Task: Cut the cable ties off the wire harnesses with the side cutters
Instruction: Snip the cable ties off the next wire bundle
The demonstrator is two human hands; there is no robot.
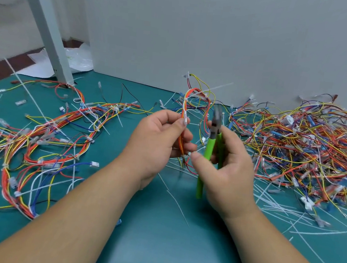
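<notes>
Head view looks down on a green table [158, 245] that stands against a grey wall. On the right side lies a big loose pile of wires [305, 147], and on the left side lie several long harnesses [48, 141] with white ties around them. Many cut tie strips [277, 205] are scattered on the near right of the table. Both hands are raised over the middle.

The left hand [156, 144] has its fingers curled round a small harness [194, 95] and holds it upright, so the loop of orange and yellow wires stands above the fist. The right hand [225, 173] grips the green handles of the side cutters [210, 149], just beside the harness. The blurred head of the tool points up and far, and I cannot tell if the blades are apart. A white cable tie [185, 100] sits on the wires just above the left fingers.

I judge that the step in hand is to bring the cutters to this tie. The next move calls for sliding one blade tip under the tie only, not under a wire, and then squeezing.
</notes>
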